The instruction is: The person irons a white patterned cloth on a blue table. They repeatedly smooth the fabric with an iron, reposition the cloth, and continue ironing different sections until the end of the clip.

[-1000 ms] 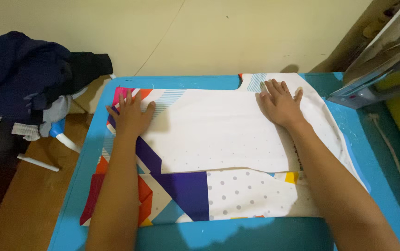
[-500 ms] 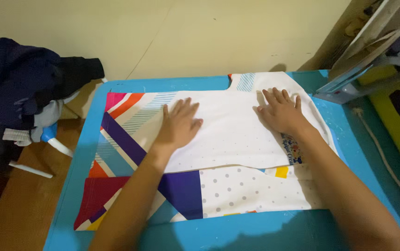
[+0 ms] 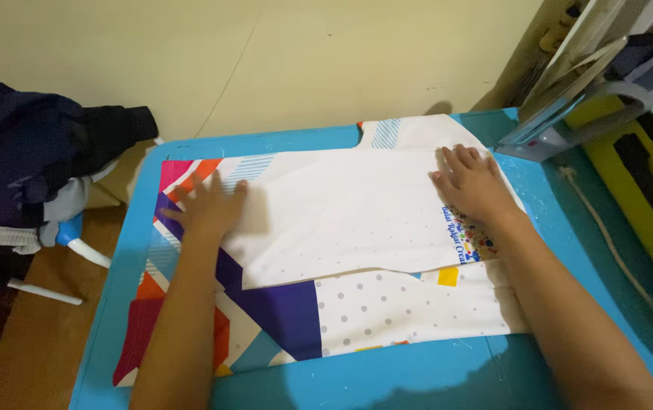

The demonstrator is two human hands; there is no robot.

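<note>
Cloth, white and folded over a coloured patterned layer, lies flat on the blue table. Its left edge sits just inside the table's left rim; a bare blue strip runs along the near edge, and more bare blue shows at right. Far right, an iron stands near the cloth's corner. Left hand is open, palm down, fingers spread on the cloth's left part. Right hand is open, flat on the right part. Neither grasps anything. Dark clothes are piled beyond the table's left side.
</note>
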